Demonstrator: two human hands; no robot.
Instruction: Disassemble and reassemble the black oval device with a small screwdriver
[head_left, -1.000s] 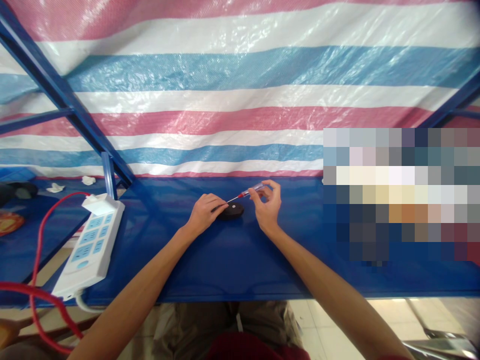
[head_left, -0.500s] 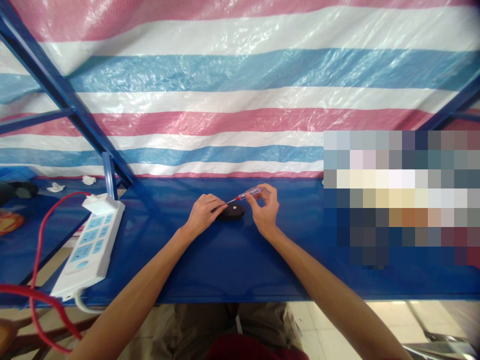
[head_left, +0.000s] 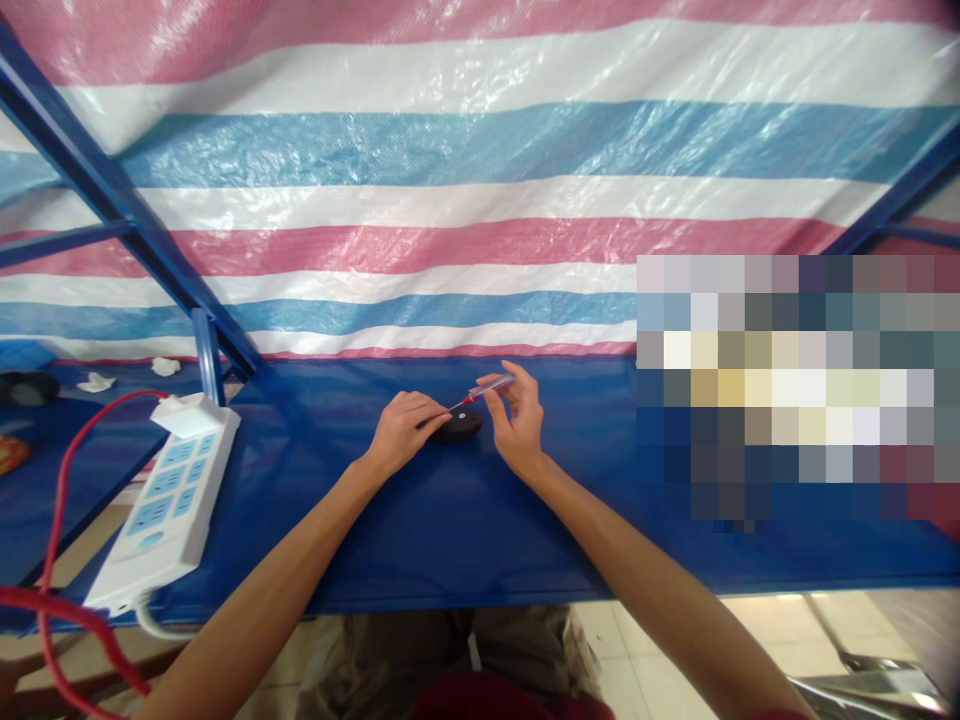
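Observation:
On the blue table lies a small black oval computer mouse, with a pale round spot on its upper side. My left hand holds its left end, fingers and thumb closed together beside the screwdriver's tip. A screwdriver with a clear purplish handle and a red collar is pinched in the fingers of my right hand. Its thin shaft slants down to the left and its tip meets the mouse near my left fingertips. The exact contact point is hidden by those fingers.
A white power strip with a plug and a red cord lies to the left. Blue metal posts rise behind it. A striped plastic sheet hangs at the back. The area on the right is pixelated.
The view has swung slightly to the right, so everything sits a little further left. Both hands keep their holds on the mouse and the screwdriver.

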